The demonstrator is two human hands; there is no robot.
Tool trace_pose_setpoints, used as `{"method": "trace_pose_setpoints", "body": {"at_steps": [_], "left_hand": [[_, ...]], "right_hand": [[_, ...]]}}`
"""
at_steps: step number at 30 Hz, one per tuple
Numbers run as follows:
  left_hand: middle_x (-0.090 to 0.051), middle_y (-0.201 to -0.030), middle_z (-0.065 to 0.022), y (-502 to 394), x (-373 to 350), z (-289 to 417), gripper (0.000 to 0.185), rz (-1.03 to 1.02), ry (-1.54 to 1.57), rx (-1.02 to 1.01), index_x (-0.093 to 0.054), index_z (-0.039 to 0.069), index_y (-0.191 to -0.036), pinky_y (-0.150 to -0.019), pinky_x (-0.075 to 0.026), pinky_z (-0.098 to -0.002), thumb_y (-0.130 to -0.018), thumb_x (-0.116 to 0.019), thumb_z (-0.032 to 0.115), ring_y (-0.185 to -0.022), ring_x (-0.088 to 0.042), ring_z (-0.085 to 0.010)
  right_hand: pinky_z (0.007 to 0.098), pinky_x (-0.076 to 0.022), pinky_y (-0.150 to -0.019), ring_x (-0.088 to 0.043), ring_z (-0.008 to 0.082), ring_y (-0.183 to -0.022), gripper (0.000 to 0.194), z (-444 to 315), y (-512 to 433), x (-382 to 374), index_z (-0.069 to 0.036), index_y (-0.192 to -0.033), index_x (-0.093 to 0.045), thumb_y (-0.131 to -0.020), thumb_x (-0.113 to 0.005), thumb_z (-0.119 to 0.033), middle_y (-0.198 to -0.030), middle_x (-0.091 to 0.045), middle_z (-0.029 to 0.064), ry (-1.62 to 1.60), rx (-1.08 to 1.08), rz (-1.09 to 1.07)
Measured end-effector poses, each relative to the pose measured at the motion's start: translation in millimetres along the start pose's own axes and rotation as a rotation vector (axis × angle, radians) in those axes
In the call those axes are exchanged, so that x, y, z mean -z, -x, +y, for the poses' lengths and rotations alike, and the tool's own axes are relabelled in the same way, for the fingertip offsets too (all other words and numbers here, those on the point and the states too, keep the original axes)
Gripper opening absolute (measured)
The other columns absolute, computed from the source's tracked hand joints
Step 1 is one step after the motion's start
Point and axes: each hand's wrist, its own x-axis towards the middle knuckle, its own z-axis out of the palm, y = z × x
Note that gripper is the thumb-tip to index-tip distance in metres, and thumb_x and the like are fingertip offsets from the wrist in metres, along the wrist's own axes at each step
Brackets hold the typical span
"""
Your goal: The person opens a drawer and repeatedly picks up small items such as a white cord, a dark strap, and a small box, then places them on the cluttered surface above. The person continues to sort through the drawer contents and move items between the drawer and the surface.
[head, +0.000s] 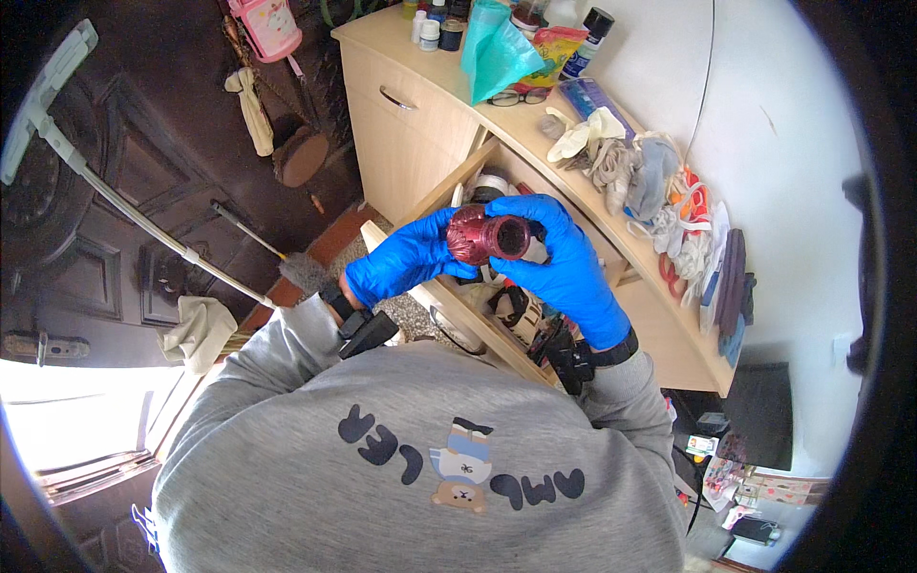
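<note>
A dark red, ribbed vessel with a round open mouth (469,235), perhaps a small vase or jar, is held above an open wooden drawer (494,336). My left hand (405,259), in a blue glove, grips its ribbed body from the left. My right hand (562,261), gloved the same way, has its fingers and thumb around the mouth end, which faces up toward me. Below the hands, the drawer holds a jumble of items, among them a black and cream thing bearing letters (526,315). The hands hide part of the contents.
On the light wood cabinet top (666,308) lie a pile of gloves and cloths (645,179), eyeglasses (519,97), a teal bag (494,57), small bottles and a spray can (589,43). A long-handled squeegee or mop (136,208) leans at the left by a dark door.
</note>
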Motion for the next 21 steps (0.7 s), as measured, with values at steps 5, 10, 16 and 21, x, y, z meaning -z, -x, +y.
{"method": "trace_pose_setpoints", "body": {"at_steps": [5,10,16,21], "left_hand": [[-0.046,-0.131,-0.0104,4,5,1,0.064,0.054,-0.07,-0.019,-0.032,0.005,-0.137,-0.093,-0.047,-0.0356,-0.084,-0.064,0.02,-0.117,-0.049,-0.0241],[-0.047,-0.131,-0.0088,-2,12,0,0.061,0.123,-0.114,0.01,-0.031,0.006,-0.138,-0.091,-0.047,-0.0335,-0.087,-0.061,0.023,-0.115,-0.051,-0.0211],[-0.052,-0.121,-0.0095,-3,22,4,0.052,0.204,-0.111,0.008,-0.035,0.005,-0.137,-0.084,-0.05,-0.0309,-0.092,-0.053,0.024,-0.096,-0.059,-0.0182],[-0.059,-0.108,-0.0094,4,21,5,0.04,0.193,-0.32,0.043,-0.046,0.004,-0.13,-0.083,-0.049,-0.028,-0.094,-0.051,0.021,-0.091,-0.059,-0.0151]], "right_hand": [[0.034,-0.0428,-0.092,-0.056,0.0234,-0.103,0.048,-2,0,5,-0.011,-0.115,-0.056,-0.07,-0.075,-0.013,-0.111,-0.059,0.0104,0.165,-0.078,0.009],[0.0267,-0.0513,-0.068,-0.062,0.0117,-0.074,0.044,5,-2,6,-0.007,-0.111,-0.058,-0.073,-0.076,-0.018,-0.09,-0.065,0.0071,0.073,-0.32,0.05],[0.029,-0.0493,-0.068,-0.061,0.0143,-0.074,0.035,46,-44,35,-0.003,-0.097,-0.06,-0.073,-0.075,-0.024,-0.084,-0.064,0.0074,0.229,-0.266,0.403],[0.0363,-0.0483,-0.068,-0.062,0.0246,-0.076,0.032,111,-109,83,-0.005,-0.093,-0.059,-0.076,-0.07,-0.031,-0.083,-0.064,0.012,0.485,-0.147,0.451]]}}
